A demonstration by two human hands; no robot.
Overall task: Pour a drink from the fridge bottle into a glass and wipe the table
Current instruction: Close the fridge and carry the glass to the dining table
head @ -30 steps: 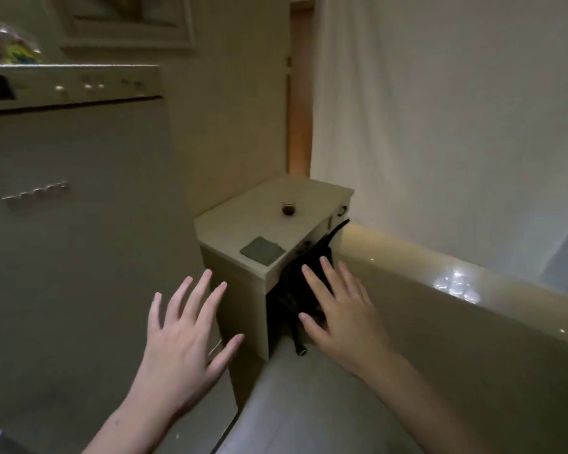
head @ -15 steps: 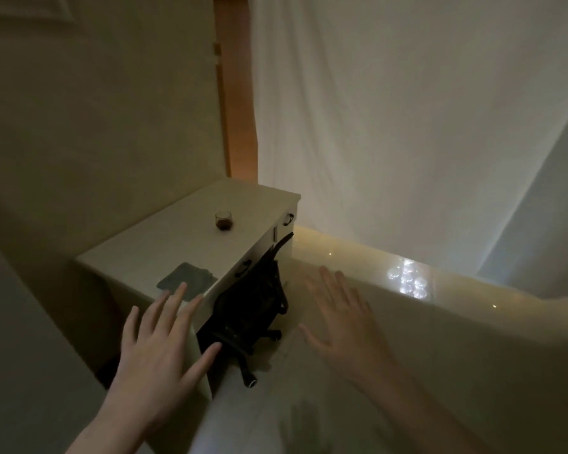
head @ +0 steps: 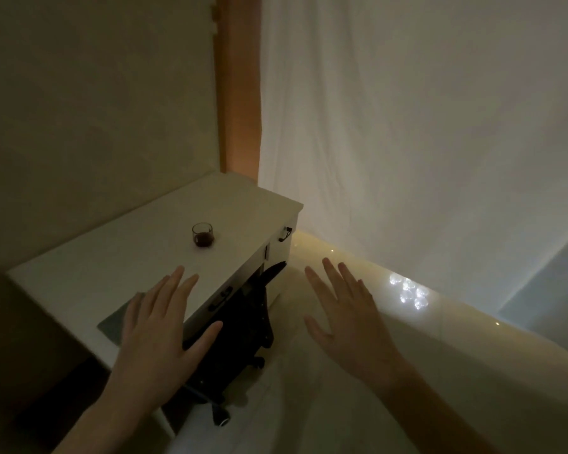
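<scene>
Hands: left hand (head: 158, 335), right hand (head: 351, 326) empty, spread | closer to table (head: 118, 267) | glass (head: 202, 234) unmoved

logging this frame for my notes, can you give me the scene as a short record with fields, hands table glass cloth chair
left hand: open, fingers spread, empty, in front of the cloth
right hand: open, fingers spread, empty, over the floor
table: white desk against the wall
glass: upright on the table, dark drink in its lower part
cloth: grey, flat at the table's near edge, partly hidden by the left hand
chair: black office chair tucked under the table
bottle: not in view
</scene>
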